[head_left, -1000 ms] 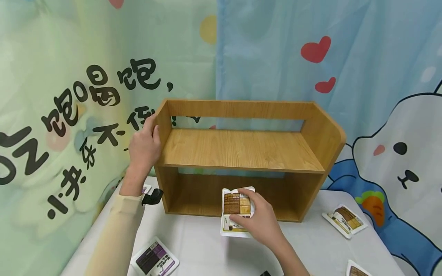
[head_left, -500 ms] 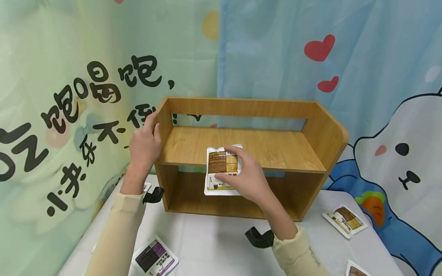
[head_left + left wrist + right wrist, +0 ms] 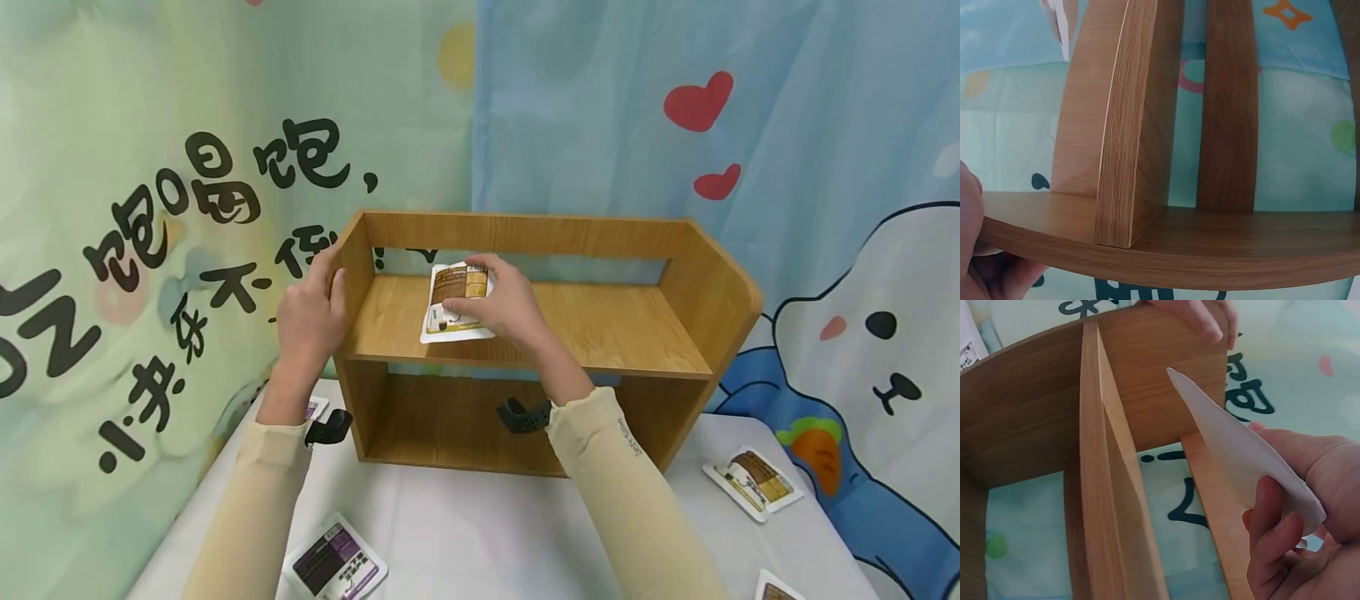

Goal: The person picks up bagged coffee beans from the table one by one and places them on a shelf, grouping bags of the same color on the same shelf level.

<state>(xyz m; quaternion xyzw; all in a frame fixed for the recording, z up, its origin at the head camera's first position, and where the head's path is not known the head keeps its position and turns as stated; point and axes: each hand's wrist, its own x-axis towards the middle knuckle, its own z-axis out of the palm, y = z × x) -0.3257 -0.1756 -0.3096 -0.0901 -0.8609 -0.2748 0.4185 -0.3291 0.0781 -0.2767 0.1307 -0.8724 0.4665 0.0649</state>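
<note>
My right hand [image 3: 504, 302] pinches a white pouch [image 3: 454, 287] with a brown and yellow label, thumb on its front and fingers along its right side. The pouch is tilted in front of the upper shelf board [image 3: 600, 329] of a two-tier wooden shelf, left of its middle. In the right wrist view the pouch [image 3: 1241, 450] shows its pale side above the upper tier. My left hand [image 3: 311, 312] grips the left side panel [image 3: 360, 287] of the shelf. The left wrist view shows fingers [image 3: 1019, 275] around that panel's edge.
A purple and black pouch [image 3: 337, 560] lies on the white table [image 3: 450, 533] at front left. Brown-labelled pouches [image 3: 753, 483] lie to the right, one cut off at the frame's bottom. Another pouch [image 3: 318, 407] is partly hidden behind the left wrist. Printed curtains [image 3: 570, 125] hang behind.
My right hand has lifted the brown-labelled pouch up and to the left, from in front of the lower tier to the upper one. The left hand has kept its hold on the side panel.
</note>
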